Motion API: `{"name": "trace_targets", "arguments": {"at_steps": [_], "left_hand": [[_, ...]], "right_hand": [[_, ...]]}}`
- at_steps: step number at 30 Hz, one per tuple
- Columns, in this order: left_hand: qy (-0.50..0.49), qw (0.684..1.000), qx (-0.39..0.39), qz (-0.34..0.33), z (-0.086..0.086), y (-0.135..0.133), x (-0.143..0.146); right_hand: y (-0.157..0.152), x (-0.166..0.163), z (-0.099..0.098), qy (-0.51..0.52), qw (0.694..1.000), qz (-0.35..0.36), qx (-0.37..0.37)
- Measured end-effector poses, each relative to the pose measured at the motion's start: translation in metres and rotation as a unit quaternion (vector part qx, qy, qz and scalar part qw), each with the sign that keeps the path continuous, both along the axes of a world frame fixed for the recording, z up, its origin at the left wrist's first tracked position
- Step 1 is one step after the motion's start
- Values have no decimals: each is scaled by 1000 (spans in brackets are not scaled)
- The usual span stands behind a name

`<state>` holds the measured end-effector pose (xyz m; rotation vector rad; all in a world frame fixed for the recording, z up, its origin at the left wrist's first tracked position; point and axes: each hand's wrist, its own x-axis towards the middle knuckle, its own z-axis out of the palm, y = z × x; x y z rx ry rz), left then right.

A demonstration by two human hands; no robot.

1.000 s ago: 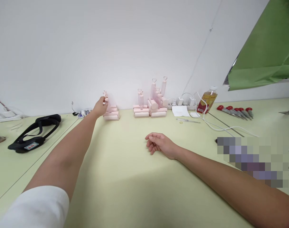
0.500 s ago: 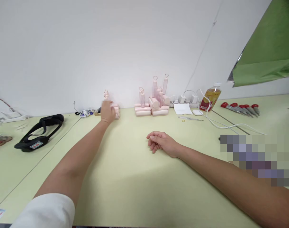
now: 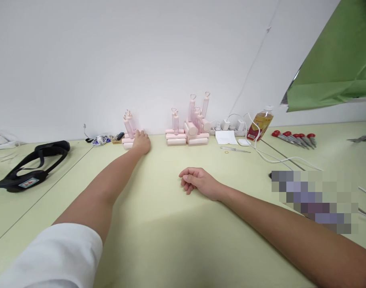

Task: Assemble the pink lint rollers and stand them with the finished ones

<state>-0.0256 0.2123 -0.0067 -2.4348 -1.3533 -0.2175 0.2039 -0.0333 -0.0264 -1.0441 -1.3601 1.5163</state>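
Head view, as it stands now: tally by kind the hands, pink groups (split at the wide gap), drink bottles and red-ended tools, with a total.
Hands: 2 (left hand, right hand)
Pink groups: 2 (left pink group, right pink group)
Drink bottle: 1
Red-ended tools: 5
Total: 10

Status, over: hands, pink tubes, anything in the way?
Left hand at left pink stack, grip hidden. Right hand loosely curled, nothing visible in it. Heart-looped pink tubes roughly upright. Hand hides stack's right end.
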Motion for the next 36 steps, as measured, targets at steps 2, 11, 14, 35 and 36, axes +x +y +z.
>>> {"name": "trace_targets", "arguments": {"at_steps": [2, 11, 14, 35, 36], "left_hand": [[10, 1000, -1, 4, -1, 1, -3], [-1, 1000, 14, 0, 2, -1, -11], [-16, 999, 35, -10, 9, -10, -2], [-178, 979, -42, -84, 168, -30, 198], [-177, 979, -58, -79, 167, -27, 197]], "right_hand": [[0, 0, -1, 0, 1000, 2, 3], [0, 1, -2, -11, 1000, 5, 7], [0, 0, -2, -10, 1000, 4, 9], [-3, -8, 1, -15, 1000, -9, 25], [-3, -8, 0, -12, 1000, -10, 26]]}}
